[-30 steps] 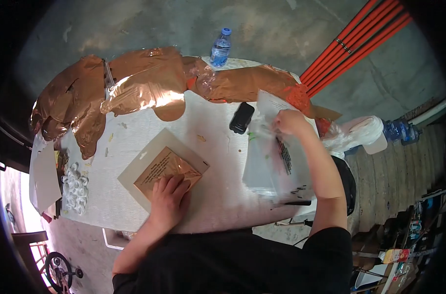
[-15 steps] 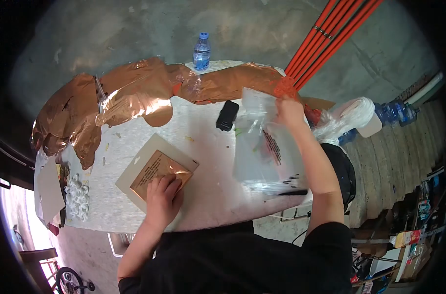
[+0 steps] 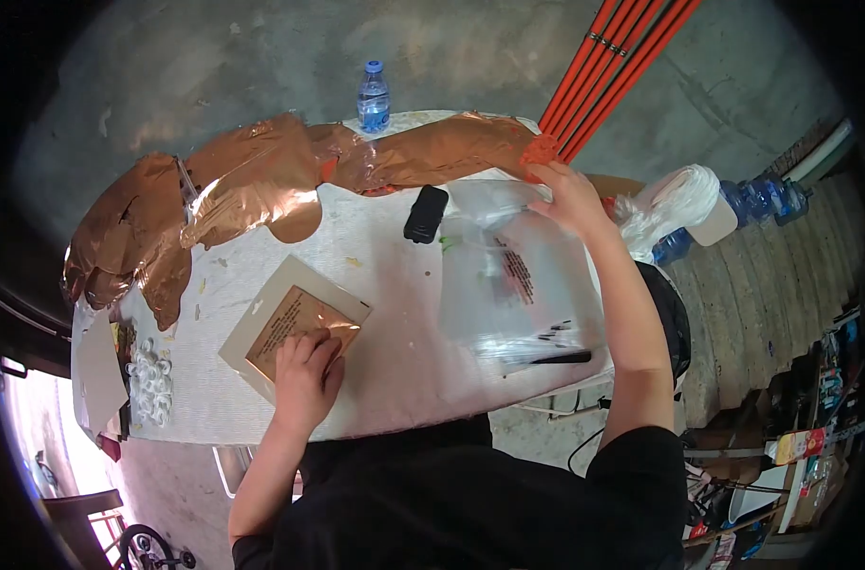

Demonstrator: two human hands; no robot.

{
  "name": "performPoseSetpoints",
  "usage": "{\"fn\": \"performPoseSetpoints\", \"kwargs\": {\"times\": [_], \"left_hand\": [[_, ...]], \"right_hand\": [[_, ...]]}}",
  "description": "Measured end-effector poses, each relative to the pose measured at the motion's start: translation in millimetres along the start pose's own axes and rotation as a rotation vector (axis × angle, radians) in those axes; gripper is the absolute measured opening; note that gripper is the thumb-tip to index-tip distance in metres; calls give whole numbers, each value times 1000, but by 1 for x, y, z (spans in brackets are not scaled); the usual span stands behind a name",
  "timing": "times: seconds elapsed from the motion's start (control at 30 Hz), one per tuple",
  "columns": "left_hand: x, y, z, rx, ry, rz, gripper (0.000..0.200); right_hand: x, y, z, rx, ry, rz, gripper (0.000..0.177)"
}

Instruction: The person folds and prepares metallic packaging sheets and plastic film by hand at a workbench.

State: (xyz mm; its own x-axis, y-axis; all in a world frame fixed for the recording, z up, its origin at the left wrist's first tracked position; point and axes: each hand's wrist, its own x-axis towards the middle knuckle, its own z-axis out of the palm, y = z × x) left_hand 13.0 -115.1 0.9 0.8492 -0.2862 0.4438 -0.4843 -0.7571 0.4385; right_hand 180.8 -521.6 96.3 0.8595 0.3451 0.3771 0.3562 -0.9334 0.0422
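Note:
My left hand (image 3: 304, 378) rests on a copper foil packet (image 3: 290, 328) printed with dark text, its fingers slightly bent and lying over the foil. Under the packet is a grey-beige card (image 3: 247, 334) with a hanging slot, set at an angle on the table. My right hand (image 3: 575, 198) is open, thumb apart from the fingers, beyond the far edge of a stack of clear plastic bags (image 3: 480, 299). Its fingertips are right at a bright orange-red bundle (image 3: 540, 149) near the table's far edge.
Crumpled copper foil (image 3: 252, 180) lines the far side of the white-covered table (image 3: 385, 380). A black case (image 3: 426, 214) lies near the bags. Beyond the foil stands a water bottle (image 3: 374, 100). White rings (image 3: 150, 380) are piled at left; orange poles (image 3: 613, 76) lean at the far right.
My right hand has moved off the upper part of the plastic bags, away from me toward the orange-red bundle, its fingers spreading. My left hand stays on the foil packet. The view has shifted slightly.

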Motion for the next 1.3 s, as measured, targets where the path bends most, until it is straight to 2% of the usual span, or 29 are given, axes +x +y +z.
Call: {"fn": "performPoseSetpoints", "kwargs": {"times": [0.03,0.07,0.17,0.23,0.27,0.33,0.43,0.67,0.77,0.83,0.9,0.93,1.0,1.07,1.13,1.3], "left_hand": [[0,0,0,4,4,1,27],[1,1,0,5,4,0,27],[1,1,-1,6,3,-8,27],[1,1,0,3,-15,-20,27],[0,1,0,1,-18,-16,27],[1,1,-1,12,-15,-3,27],[0,1,0,6,-8,-4,27],[-1,-1,0,-6,-11,-26,26],[-1,-2,1,2,-2,-15,26],[-1,-2,0,3,2,4,26],[-2,-3,0,-15,8,-24,26],[-1,-3,1,-42,20,-22,25],[-1,-5,2,-21,46,-18,24],[-1,-7,4,-88,59,-13,24],[-1,-9,4,-94,73,-18,20],[-3,-7,2,-157,109,-104,12]], "right_hand": [[-3,-5,-3,-69,93,-35,40],[-8,-9,-10,-69,93,-36,40],[-15,-25,-20,-5,123,-79,31],[-21,-28,-3,219,-288,10,20],[-20,-30,7,218,-288,15,20],[-12,-28,32,-14,-337,37,14],[-3,-17,70,-118,-325,137,13],[8,-12,60,-253,-319,1,14],[-8,-20,37,-196,-270,76,12],[-20,-32,15,-142,-353,139,22],[-25,-59,-17,-7,-389,117,22],[-30,-67,-25,103,-353,42,16],[-38,-98,-34,514,-554,161,12],[-50,-132,-26,620,-510,-53,14],[-57,-169,4,597,-499,-270,14],[-54,-200,35,540,-465,-300,14]]}}
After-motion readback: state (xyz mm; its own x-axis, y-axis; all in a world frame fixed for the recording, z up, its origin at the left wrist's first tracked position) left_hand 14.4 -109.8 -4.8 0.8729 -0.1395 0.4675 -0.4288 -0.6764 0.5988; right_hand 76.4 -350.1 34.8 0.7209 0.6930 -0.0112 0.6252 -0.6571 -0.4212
